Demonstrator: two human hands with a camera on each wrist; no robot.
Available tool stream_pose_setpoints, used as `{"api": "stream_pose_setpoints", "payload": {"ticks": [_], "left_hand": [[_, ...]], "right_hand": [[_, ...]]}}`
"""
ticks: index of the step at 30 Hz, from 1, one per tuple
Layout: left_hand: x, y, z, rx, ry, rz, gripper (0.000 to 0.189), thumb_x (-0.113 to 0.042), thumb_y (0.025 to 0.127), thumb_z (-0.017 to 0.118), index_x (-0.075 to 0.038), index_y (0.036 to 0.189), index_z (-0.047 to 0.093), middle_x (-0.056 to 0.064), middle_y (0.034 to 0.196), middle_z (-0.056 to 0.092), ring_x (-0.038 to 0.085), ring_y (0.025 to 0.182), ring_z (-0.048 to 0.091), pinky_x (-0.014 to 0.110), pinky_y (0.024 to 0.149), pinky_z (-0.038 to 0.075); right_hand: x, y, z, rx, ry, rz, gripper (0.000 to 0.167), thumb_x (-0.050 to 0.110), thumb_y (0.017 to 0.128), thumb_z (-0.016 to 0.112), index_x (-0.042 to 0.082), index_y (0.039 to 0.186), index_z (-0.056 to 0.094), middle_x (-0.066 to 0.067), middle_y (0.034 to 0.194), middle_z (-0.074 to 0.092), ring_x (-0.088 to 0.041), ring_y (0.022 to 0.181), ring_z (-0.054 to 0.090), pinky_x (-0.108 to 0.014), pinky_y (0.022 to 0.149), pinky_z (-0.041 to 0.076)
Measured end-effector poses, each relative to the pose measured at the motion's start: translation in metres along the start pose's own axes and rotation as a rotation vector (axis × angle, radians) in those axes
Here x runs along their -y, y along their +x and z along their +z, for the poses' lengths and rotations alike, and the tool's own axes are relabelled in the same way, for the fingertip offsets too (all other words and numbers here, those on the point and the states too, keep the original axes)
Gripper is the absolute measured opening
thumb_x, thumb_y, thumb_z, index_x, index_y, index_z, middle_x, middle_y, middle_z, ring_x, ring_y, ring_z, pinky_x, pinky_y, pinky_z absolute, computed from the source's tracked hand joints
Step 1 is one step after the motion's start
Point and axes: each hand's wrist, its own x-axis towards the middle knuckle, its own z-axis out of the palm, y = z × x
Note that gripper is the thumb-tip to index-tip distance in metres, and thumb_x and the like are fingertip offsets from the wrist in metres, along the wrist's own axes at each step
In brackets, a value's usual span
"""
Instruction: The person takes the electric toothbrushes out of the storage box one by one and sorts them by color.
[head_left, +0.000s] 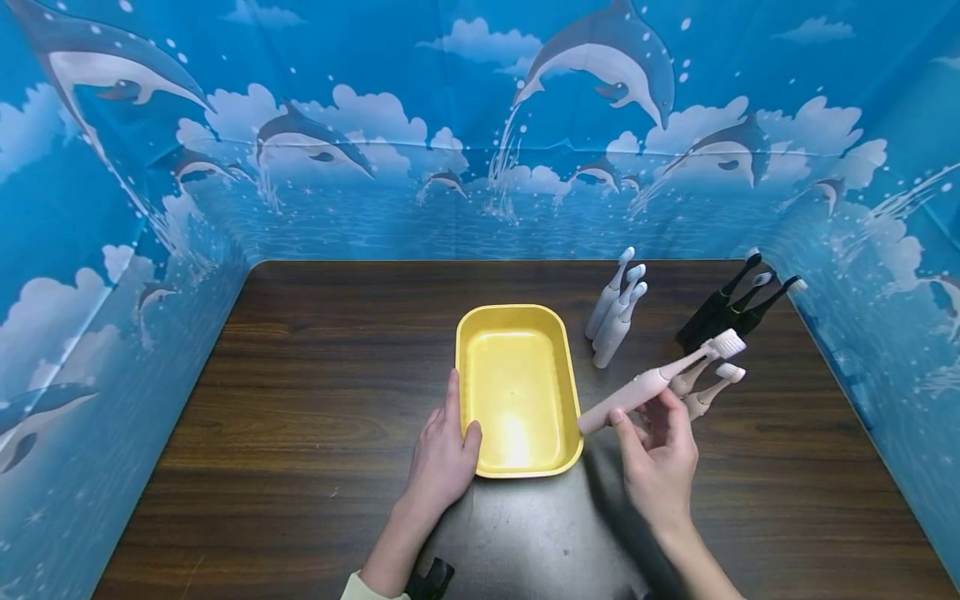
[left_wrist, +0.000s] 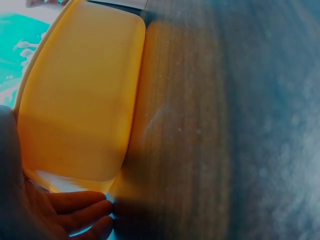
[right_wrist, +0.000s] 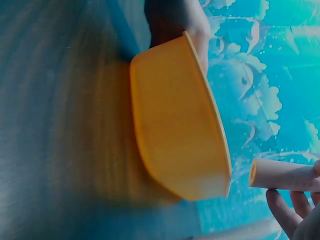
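Note:
A yellow tray (head_left: 517, 375) sits on the table in the head view. My left hand (head_left: 444, 458) holds its left side, thumb over the rim and index finger along the outer wall; in the left wrist view the other fingers (left_wrist: 82, 210) lie by its end. Between the thumb and fingers of my right hand (head_left: 663, 467) is a pale pink electric toothbrush (head_left: 633, 397), tilted with its white bristles up to the right. The handle's lower end overlaps the tray's right rim. Another pink toothbrush (head_left: 701, 403) stands behind that hand, partly hidden, beside a similar one.
Three light grey toothbrushes (head_left: 611, 337) stand together right of the tray's far end. Farther right is a group of black toothbrushes (head_left: 712, 317). A dolphin-printed blue cloth (head_left: 375, 208) borders the dark wooden table (head_left: 315, 375) at the back and sides.

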Motion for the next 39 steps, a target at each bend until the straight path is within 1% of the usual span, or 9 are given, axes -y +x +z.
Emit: {"api": "stream_pose_setpoints", "payload": {"ticks": [5,10,12,17,20,23,27,32,39], "left_hand": [[0.000,0.000,0.000,0.002,0.001,0.002,0.075,-0.012,0.095,0.056,0.003,0.160,0.023,0.024,0.095,0.070,0.033,0.083,0.060,0.053,0.078,0.048],[0.000,0.000,0.001,0.001,0.004,-0.005,0.076,-0.014,0.094,0.056,0.002,0.161,0.023,0.024,0.097,0.070,0.032,0.082,0.059,0.051,0.076,0.048],[-0.001,0.001,0.001,0.003,0.005,-0.008,0.076,-0.015,0.095,0.056,0.001,0.161,0.023,0.024,0.099,0.070,0.032,0.082,0.059,0.050,0.075,0.048],[-0.001,0.001,0.000,0.009,0.003,-0.010,0.076,-0.017,0.096,0.056,0.001,0.161,0.023,0.024,0.098,0.070,0.031,0.082,0.059,0.049,0.072,0.048],[-0.002,0.001,0.000,0.011,0.001,-0.011,0.076,-0.017,0.096,0.056,0.001,0.161,0.022,0.023,0.097,0.070,0.031,0.082,0.059,0.049,0.074,0.048],[-0.001,0.001,0.000,0.009,0.003,-0.006,0.076,-0.016,0.096,0.056,0.001,0.161,0.022,0.024,0.098,0.070,0.032,0.082,0.059,0.050,0.075,0.049],[-0.002,0.000,-0.001,0.008,0.006,-0.004,0.075,-0.016,0.096,0.056,0.002,0.161,0.023,0.025,0.101,0.071,0.033,0.085,0.060,0.052,0.078,0.049],[-0.001,0.000,-0.001,0.013,0.003,-0.014,0.076,-0.016,0.096,0.057,0.001,0.161,0.023,0.026,0.103,0.071,0.033,0.086,0.060,0.052,0.078,0.049],[-0.002,0.001,-0.001,0.020,-0.001,-0.024,0.076,-0.017,0.096,0.057,0.000,0.162,0.022,0.025,0.102,0.071,0.031,0.084,0.059,0.050,0.076,0.049]], "right_hand": [[-0.004,-0.014,-0.014,-0.080,-0.100,0.008,0.055,-0.031,0.077,0.064,-0.022,0.128,0.047,0.001,0.117,0.062,-0.009,0.104,0.064,-0.017,0.077,0.054],[-0.013,-0.021,-0.026,-0.135,-0.151,0.015,0.056,-0.030,0.077,0.066,-0.021,0.129,0.048,-0.001,0.119,0.061,-0.010,0.103,0.065,-0.016,0.076,0.054],[-0.017,-0.024,-0.030,-0.180,-0.185,0.034,0.055,-0.028,0.077,0.067,-0.021,0.129,0.049,0.001,0.118,0.061,-0.010,0.102,0.065,-0.015,0.075,0.054],[-0.024,-0.028,-0.040,-0.310,-0.311,0.117,0.053,-0.024,0.077,0.072,-0.019,0.125,0.051,0.011,0.112,0.060,-0.005,0.097,0.065,-0.012,0.071,0.053],[-0.030,-0.029,-0.047,-0.349,-0.384,0.147,0.053,-0.022,0.077,0.073,-0.020,0.125,0.051,0.015,0.109,0.059,-0.001,0.095,0.064,-0.009,0.070,0.051],[-0.036,-0.030,-0.052,-0.367,-0.467,0.172,0.051,-0.020,0.076,0.075,-0.019,0.123,0.053,0.020,0.106,0.057,0.005,0.092,0.062,-0.006,0.069,0.049],[-0.041,-0.030,-0.056,-0.373,-0.541,0.208,0.049,-0.016,0.077,0.077,-0.016,0.122,0.056,0.023,0.104,0.055,0.009,0.091,0.060,-0.004,0.069,0.047],[-0.041,-0.026,-0.057,-0.351,-0.574,0.244,0.048,-0.013,0.080,0.077,-0.013,0.123,0.057,0.023,0.106,0.053,0.010,0.092,0.058,-0.004,0.070,0.046],[-0.044,-0.024,-0.055,-0.336,-0.561,0.224,0.045,-0.014,0.079,0.076,-0.013,0.121,0.058,0.024,0.105,0.054,0.009,0.093,0.059,-0.005,0.071,0.048]]}}
